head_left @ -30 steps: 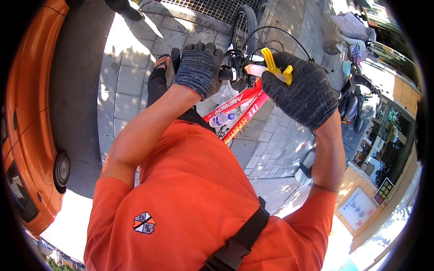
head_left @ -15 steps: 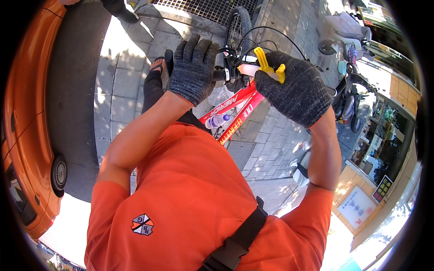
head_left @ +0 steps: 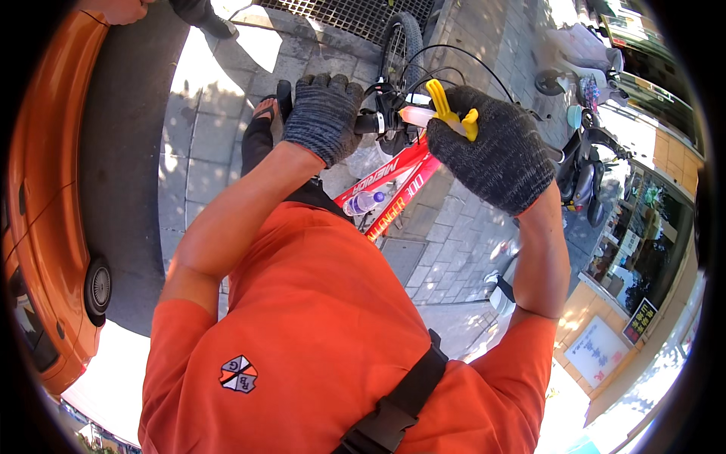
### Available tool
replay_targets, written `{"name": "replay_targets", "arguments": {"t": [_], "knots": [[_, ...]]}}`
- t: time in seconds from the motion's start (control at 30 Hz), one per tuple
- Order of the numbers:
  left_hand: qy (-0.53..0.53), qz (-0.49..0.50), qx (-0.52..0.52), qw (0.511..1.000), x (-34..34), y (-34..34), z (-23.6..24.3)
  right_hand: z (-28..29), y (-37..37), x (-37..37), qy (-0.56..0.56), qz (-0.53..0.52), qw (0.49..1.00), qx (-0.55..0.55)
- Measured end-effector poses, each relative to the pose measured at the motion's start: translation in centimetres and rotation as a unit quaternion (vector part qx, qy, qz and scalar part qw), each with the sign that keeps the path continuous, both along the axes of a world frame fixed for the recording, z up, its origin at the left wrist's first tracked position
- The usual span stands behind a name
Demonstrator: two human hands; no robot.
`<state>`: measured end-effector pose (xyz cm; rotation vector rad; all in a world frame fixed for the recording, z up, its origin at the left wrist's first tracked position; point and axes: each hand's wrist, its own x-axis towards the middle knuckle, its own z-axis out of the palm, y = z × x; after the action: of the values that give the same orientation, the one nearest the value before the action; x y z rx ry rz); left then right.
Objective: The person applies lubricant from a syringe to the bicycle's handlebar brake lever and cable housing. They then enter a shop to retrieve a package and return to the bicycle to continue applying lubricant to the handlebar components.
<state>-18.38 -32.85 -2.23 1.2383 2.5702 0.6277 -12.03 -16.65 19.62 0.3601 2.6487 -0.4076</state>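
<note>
My left hand [head_left: 321,117], in a dark grey knitted glove, is curled over the left end of a bicycle handlebar [head_left: 368,123]. My right hand [head_left: 495,144], gloved alike, is closed around a small plastic thing with a yellow forked top [head_left: 446,108] and a pale pink end [head_left: 414,116]; its kind I cannot make out. That hand lies over the bar's right side and hides the grip. Below the bar runs the red and white bicycle frame [head_left: 404,170], with a clear bottle with a purple cap [head_left: 363,202] at it. The front wheel [head_left: 401,49] points away from me.
An orange car [head_left: 53,189] stands along the left. At the far left, another person's hand [head_left: 117,9] and dark shoe [head_left: 219,26] show. Parked scooters [head_left: 586,166] and a shop window [head_left: 643,234] line the right. Paving slabs [head_left: 212,136] lie around the bicycle, near a metal grate [head_left: 325,19].
My left fingers, stretched out before, have curled down over the handlebar end. My right hand keeps its hold. At the far left, the other person's hand has come further into view.
</note>
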Motion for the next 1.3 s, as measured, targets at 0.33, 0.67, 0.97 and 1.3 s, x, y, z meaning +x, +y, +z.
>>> {"name": "replay_targets", "arguments": {"t": [0.33,0.67,0.97,1.3], "knots": [[0.123,0.066,0.219,0.966,0.9,-0.2,-1.4,0.1,0.1,0.6,0.022,-0.025,0.999,-0.022],[0.010,0.009,-0.010,1.000,0.2,0.1,-0.2,-0.3,0.7,1.1,0.012,-0.014,1.000,-0.015],[0.129,0.071,0.195,0.970,1.6,-0.8,-0.8,0.1,0.4,1.2,0.031,-0.016,0.999,-0.033],[-0.021,0.012,-0.050,0.998,0.2,0.2,0.7,-0.1,0.6,1.4,0.027,-0.016,0.999,-0.028]]}}
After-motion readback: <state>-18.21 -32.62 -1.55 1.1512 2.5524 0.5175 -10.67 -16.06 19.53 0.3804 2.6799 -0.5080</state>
